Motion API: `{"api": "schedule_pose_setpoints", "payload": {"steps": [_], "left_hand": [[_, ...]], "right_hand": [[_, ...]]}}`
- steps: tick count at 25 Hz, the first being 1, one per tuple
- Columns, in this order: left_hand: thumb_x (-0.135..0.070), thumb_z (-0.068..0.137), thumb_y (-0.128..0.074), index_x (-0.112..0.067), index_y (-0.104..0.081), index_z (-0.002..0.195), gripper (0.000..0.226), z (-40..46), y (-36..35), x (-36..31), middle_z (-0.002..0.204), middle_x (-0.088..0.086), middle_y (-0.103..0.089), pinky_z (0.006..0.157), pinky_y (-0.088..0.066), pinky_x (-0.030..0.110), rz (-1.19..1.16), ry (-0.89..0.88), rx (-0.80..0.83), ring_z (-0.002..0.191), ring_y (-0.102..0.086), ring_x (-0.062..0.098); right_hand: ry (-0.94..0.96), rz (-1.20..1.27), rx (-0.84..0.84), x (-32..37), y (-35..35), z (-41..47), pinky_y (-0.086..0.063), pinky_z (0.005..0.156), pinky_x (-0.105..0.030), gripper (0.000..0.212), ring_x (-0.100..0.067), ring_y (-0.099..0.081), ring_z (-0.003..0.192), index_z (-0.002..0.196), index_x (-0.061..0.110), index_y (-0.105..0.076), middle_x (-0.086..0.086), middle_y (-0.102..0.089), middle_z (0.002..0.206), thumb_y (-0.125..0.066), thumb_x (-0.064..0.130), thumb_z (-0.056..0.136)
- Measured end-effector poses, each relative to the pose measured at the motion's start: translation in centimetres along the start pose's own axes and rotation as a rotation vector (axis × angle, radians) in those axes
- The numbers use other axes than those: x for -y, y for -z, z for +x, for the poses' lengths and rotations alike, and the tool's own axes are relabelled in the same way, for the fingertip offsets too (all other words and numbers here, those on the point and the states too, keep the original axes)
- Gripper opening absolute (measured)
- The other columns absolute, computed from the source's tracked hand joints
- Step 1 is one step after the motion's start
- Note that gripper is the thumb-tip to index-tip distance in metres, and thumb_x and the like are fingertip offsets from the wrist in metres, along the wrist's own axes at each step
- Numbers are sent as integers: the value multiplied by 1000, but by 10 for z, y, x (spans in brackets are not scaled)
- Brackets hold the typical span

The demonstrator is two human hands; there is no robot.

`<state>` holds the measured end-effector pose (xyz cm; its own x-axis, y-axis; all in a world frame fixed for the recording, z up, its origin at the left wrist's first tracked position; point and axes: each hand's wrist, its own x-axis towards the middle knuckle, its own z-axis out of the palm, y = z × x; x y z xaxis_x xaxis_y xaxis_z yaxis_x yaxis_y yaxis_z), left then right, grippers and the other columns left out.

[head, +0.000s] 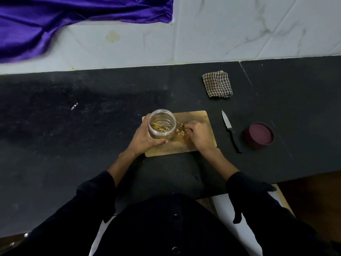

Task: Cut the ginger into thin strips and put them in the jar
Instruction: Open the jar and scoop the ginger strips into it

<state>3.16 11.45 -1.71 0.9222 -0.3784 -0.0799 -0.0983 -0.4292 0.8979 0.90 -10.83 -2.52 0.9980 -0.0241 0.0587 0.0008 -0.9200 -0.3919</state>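
Our left hand (143, 138) wraps the clear jar (162, 124), fingers curled round its side, holding it tilted over the cutting board (199, 119); some strips already lie inside. Our right hand (200, 134) pinches at loose ginger strips (181, 131) on the board beside the jar. Knife (229, 127) and lid (259, 135) lie right of the board, apart

Dim, soft light; edges bowed, perhaps lens distortion; slight blur throughout.
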Motion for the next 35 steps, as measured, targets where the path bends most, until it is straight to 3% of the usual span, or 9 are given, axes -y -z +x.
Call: {"api": "schedule_pose_setpoints", "payload": {"steps": [3,6,11,16,19,23,28,31,35], "left_hand": [[-28,59,-91,-36,-34,131,92,0,1,0,121,-28,-48,91,-34,7,-11,0,3,111,-44,-21],[-27,59,-91,-33,-34,133,94,1,0,1,121,-27,-48,92,-34,8,-16,1,3,112,-45,-18],[-26,59,-91,-37,-34,129,91,1,-1,0,120,-28,-48,92,-35,8,-22,-2,6,110,-45,-19],[-25,60,-91,-38,-34,130,91,0,-1,0,120,-29,-48,94,-37,10,-34,-7,-2,112,-46,-17],[-23,61,-90,-41,-31,128,90,0,0,0,119,-27,-48,93,-39,11,-27,-6,12,110,-47,-18],[-25,61,-90,-41,-30,128,91,0,0,1,119,-26,-48,92,-38,10,-16,0,9,110,-48,-17],[-26,61,-90,-50,-29,121,89,0,1,1,119,-28,-47,92,-37,9,-8,-2,7,110,-46,-19],[-26,61,-90,-45,-29,124,90,0,1,0,118,-28,-46,90,-35,5,-6,-4,8,108,-45,-22],[-29,59,-91,-42,-31,127,91,0,0,-1,120,-28,-47,90,-36,6,-3,-13,7,110,-46,-19]], "right_hand": [[-366,555,-97,-3,13,6,-56,83,-24,16,-13,-70,87,99,9,-78,-2,-76,98,-69,3,87],[-637,1100,-70,-5,28,6,-60,76,-28,11,-23,-71,89,91,5,-76,-11,-75,94,-73,-2,83],[-582,1378,33,18,60,6,-60,82,-31,14,-26,-72,95,98,-3,-71,-18,-73,100,-69,-5,85],[-367,1227,180,66,70,17,-61,81,-31,17,-24,-73,93,102,-2,-73,-14,-74,98,-70,-3,85],[-162,768,190,89,57,23,-61,79,-31,16,-16,-72,89,105,7,-75,-5,-75,97,-68,6,91],[-20,327,113,98,52,27,-52,96,-30,22,-14,-67,105,111,10,-74,-5,-73,112,-58,5,96],[-86,441,89,92,56,26,-56,88,-28,21,-11,-69,93,111,8,-73,-6,-74,106,-63,5,93],[-87,476,127,87,52,26,-58,85,-28,28,-14,-70,98,114,6,-71,-8,-73,109,-54,-5,95],[-134,645,56,81,50,27,-61,69,-24,24,-10,-71,83,106,6,-74,-6,-74,97,-61,-6,91]]}}
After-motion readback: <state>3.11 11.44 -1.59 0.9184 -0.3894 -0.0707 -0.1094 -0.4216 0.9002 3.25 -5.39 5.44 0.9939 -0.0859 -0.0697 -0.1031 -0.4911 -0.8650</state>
